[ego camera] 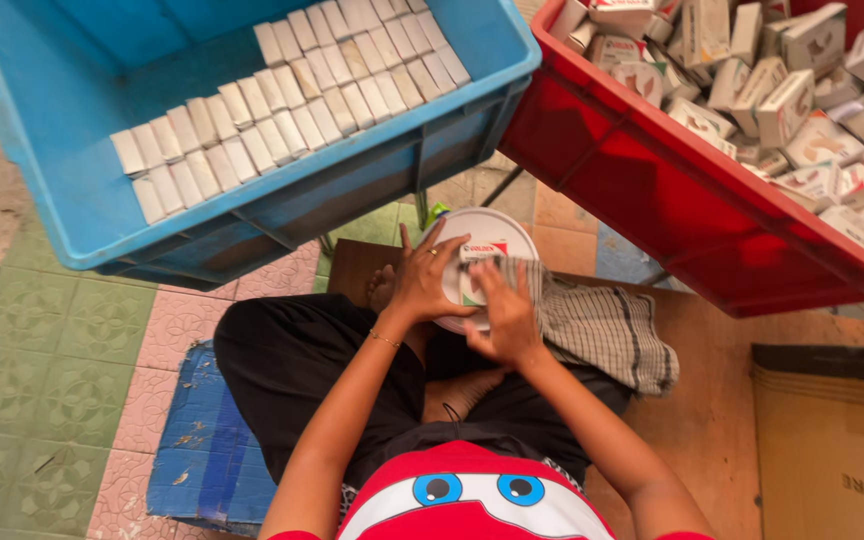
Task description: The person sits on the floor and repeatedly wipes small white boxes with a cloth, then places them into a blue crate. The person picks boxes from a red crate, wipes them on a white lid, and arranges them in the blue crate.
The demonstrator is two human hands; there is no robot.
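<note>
Below, left hand and right hand both grasping one white round tin, two crates beyond.

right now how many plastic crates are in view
2. The blue crate sits upper left, holding neat rows of small boxes; the red crate sits upper right, piled with loose boxes. Both run past the frame.

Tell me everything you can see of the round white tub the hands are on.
The round white tub looks like smooth plastic, seen from above so its circular top faces the camera. A printed label with red and green patches sits on that top. It rests low in front of the seated person's lap, below the blue crate's edge. The left hand grips its left side, fingers spread; the right hand presses on its lower right part. A grey checked cloth touches its right edge. Its base is hidden.
</note>
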